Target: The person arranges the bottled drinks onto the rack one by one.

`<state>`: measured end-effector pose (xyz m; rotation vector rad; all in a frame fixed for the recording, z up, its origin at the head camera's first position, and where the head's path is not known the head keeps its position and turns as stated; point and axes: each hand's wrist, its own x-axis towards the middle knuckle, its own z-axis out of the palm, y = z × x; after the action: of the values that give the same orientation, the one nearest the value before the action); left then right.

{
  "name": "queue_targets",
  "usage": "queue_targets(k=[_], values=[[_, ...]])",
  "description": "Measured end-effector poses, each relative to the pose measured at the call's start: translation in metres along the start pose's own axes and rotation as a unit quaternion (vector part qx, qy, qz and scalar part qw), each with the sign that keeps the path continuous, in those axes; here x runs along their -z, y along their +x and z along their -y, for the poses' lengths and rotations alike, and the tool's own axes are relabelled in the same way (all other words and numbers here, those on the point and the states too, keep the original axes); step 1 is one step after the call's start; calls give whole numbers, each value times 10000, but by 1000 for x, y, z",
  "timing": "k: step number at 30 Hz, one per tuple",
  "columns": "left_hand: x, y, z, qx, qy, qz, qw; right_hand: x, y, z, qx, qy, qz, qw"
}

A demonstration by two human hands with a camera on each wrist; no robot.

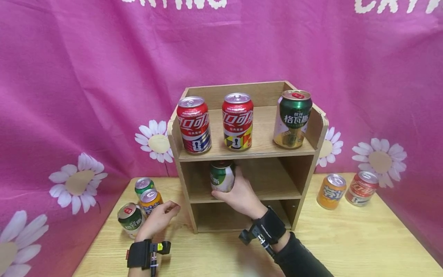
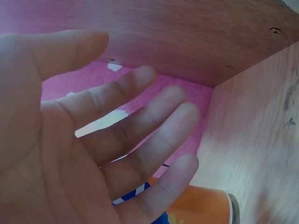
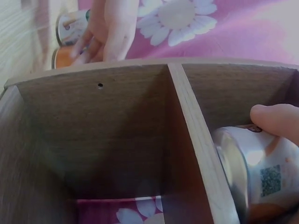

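My right hand (image 1: 242, 196) grips a green and white drink can (image 1: 223, 179) at the front of the middle compartment of a wooden shelf (image 1: 263, 152). The right wrist view shows the lower part of this can (image 3: 261, 168) beside the shelf board, with the thumb along it. Left of the shelf, my left hand (image 1: 160, 219) holds nothing; its fingers are spread and relaxed in the left wrist view. Nearest to it are an orange can (image 1: 151, 200) and a dark green and white can (image 1: 131, 219). A green can (image 1: 143, 184) stands behind them.
On the top board stand two red cola cans, one at left (image 1: 194, 127) and one mid-board (image 1: 237, 123), with a dark green and gold can (image 1: 293, 119) at right. An orange can (image 1: 331, 192) and a red can (image 1: 361, 188) stand right of the shelf. A pink cloth (image 1: 104, 77) hangs behind.
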<state>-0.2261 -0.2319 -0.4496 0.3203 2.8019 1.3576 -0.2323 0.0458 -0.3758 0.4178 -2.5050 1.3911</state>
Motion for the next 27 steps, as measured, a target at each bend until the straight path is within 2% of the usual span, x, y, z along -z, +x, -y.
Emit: queue_targets(k=[14, 27], values=[[1, 0, 0, -54, 139, -57, 9999, -17, 4, 9, 146, 22, 151, 9998], [2, -2, -1, -46, 6, -32, 10000, -30, 12, 14, 268, 257, 399, 9985]])
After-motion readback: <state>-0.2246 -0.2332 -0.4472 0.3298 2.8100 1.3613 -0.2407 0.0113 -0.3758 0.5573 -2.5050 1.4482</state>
